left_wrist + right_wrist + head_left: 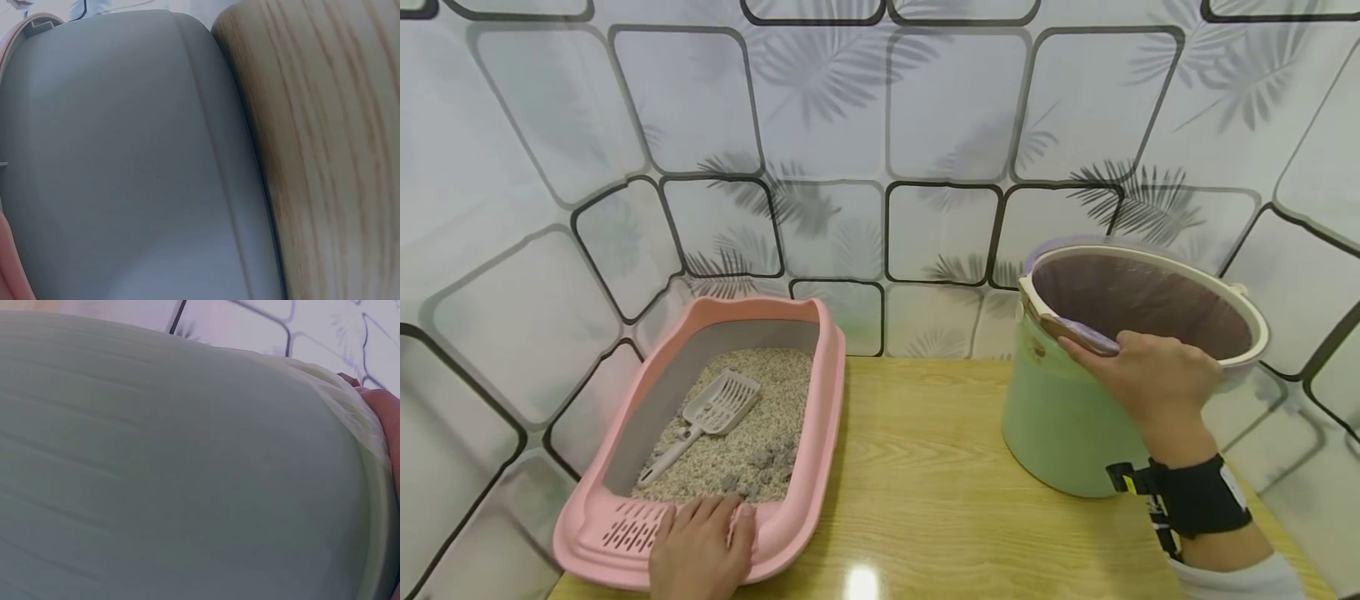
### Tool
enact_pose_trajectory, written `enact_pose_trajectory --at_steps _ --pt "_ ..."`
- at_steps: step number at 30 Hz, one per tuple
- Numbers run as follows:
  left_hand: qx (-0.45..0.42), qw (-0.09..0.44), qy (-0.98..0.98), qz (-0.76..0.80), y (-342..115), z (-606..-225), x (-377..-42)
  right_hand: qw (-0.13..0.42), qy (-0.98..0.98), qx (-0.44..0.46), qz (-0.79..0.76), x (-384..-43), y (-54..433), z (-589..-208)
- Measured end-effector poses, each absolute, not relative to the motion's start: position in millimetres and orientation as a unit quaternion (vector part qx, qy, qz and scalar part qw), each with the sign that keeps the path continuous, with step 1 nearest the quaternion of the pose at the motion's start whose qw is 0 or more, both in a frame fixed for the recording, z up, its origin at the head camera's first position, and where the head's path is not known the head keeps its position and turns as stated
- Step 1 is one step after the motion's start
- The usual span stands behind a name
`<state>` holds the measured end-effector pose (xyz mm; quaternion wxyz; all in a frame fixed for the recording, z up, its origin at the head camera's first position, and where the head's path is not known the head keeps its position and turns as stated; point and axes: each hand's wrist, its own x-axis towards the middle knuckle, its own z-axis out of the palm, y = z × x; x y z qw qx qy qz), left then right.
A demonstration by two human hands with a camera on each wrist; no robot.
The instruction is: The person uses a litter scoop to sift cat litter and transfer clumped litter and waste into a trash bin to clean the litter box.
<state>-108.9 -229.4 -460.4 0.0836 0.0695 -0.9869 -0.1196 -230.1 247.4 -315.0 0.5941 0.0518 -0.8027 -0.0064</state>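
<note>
A pink litter box (833, 400) with grey inner walls stands at the left in the head view, holding sandy litter (760, 371) with darker clumps near the front. On the litter lies a grey slotted litter scoop (722, 402). My left hand (700, 546) grips the box's front rim, its fingers over the top beside the slots. At the right, a green trash bin (1060, 425) has a cream rim and a purplish liner (1138, 292). My right hand (1157, 375) holds the bin's front rim, where a brown strip and bunched liner show. Its far fingers are hidden.
Both containers stand on a light wood-grain table (917, 442), with a strip of tabletop between them. Patterned curtain-like sheeting (940, 108) surrounds the table at the back and sides. The bin stands close to the right-hand sheeting.
</note>
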Motion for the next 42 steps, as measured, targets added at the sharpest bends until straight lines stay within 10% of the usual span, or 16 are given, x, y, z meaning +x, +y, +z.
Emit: enact_pose_trajectory --at_steps 42 --pt "0.075 0.089 -0.986 -0.116 -227.4 -462.7 -108.0 0.604 -0.779 0.165 0.032 -219.7 140.7 -314.8"
